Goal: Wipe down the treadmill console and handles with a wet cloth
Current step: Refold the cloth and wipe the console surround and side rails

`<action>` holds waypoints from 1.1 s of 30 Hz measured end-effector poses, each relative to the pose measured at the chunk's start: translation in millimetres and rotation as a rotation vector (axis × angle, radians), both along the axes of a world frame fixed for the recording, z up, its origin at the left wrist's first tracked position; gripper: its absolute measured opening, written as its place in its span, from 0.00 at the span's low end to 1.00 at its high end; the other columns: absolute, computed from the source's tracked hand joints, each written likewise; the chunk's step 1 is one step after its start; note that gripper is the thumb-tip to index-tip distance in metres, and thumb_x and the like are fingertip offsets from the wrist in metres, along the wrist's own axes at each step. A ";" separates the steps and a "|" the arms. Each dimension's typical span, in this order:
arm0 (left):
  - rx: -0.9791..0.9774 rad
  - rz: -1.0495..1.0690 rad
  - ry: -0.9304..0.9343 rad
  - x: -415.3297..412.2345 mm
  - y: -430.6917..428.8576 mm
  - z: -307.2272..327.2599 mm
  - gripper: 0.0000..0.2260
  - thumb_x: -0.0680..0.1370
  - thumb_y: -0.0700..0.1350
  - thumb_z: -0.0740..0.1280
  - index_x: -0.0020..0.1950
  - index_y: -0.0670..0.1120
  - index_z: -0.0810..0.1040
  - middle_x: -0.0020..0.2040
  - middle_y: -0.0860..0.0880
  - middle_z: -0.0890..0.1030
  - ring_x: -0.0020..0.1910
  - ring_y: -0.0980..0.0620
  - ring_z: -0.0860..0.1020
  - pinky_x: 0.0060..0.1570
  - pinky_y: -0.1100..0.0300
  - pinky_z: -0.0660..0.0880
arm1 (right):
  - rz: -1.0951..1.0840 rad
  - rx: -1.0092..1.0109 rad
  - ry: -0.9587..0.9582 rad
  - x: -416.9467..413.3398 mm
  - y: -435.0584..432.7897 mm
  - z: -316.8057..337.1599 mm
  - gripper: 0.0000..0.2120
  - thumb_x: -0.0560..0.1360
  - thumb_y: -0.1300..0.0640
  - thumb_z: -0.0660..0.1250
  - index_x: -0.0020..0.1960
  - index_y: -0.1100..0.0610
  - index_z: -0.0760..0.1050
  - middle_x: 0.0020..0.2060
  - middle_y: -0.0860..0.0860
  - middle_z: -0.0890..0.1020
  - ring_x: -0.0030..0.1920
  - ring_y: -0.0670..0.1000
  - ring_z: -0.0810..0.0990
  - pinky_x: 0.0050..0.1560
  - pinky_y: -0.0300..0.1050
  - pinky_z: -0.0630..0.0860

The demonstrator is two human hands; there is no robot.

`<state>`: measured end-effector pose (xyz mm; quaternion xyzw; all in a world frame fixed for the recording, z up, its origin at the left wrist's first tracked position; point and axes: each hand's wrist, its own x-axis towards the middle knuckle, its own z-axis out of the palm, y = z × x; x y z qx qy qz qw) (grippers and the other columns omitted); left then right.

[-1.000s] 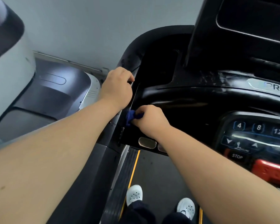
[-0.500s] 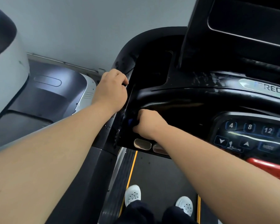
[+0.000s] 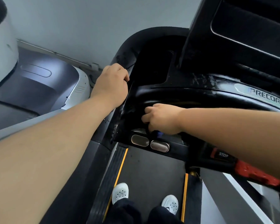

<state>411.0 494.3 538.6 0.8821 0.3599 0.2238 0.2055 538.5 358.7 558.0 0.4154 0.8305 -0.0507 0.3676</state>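
The black treadmill console fills the upper right, wet streaks showing near its brand badge. My left hand grips the curved black side handle at the console's left edge. My right hand is curled over the lower front handle bar, holding a blue cloth, of which only a small corner peeks out under the palm. Two metal pulse sensors sit on the bar just below that hand.
A red stop bar and a STOP button lie at the right. The belt with yellow edge lines runs below, my two white shoes standing on it. A neighbouring machine's grey and white shroud is at the left, against a grey wall.
My right hand has slid with the cloth to the right and down along the front bar, nearer the pulse sensors. The view has tilted downward. My left hand keeps its grip on the side handle.
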 end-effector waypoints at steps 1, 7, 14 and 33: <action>-0.005 -0.006 -0.004 0.2 0.5 -0.5 0.12 0.75 0.35 0.56 0.50 0.43 0.78 0.57 0.49 0.75 0.57 0.49 0.68 0.49 0.59 0.64 | -0.018 -0.067 -0.064 9.3 -7.0 6.7 0.09 0.75 0.54 0.63 0.52 0.47 0.79 0.58 0.45 0.73 0.58 0.54 0.69 0.51 0.46 0.71; -0.019 -0.021 -0.016 0.7 0.8 -2.8 0.12 0.74 0.34 0.57 0.49 0.43 0.78 0.56 0.48 0.75 0.57 0.48 0.68 0.55 0.52 0.69 | -0.077 -0.070 -0.095 1.0 -7.1 4.7 0.11 0.75 0.59 0.61 0.54 0.53 0.78 0.57 0.49 0.73 0.58 0.56 0.70 0.47 0.48 0.73; 0.025 -0.009 0.021 1.2 1.2 -3.5 0.12 0.75 0.35 0.57 0.50 0.43 0.78 0.57 0.48 0.75 0.57 0.47 0.68 0.48 0.57 0.65 | 0.018 -0.082 -0.074 25.9 -12.6 19.3 0.11 0.73 0.52 0.64 0.52 0.41 0.79 0.57 0.41 0.72 0.58 0.50 0.67 0.47 0.43 0.63; -0.300 -0.538 0.065 41.0 -75.1 19.6 0.38 0.71 0.55 0.70 0.74 0.63 0.52 0.67 0.55 0.69 0.60 0.55 0.73 0.59 0.56 0.72 | -1.380 0.376 0.823 72.9 -52.1 62.6 0.21 0.64 0.53 0.78 0.51 0.51 0.71 0.45 0.45 0.78 0.42 0.45 0.77 0.39 0.39 0.74</action>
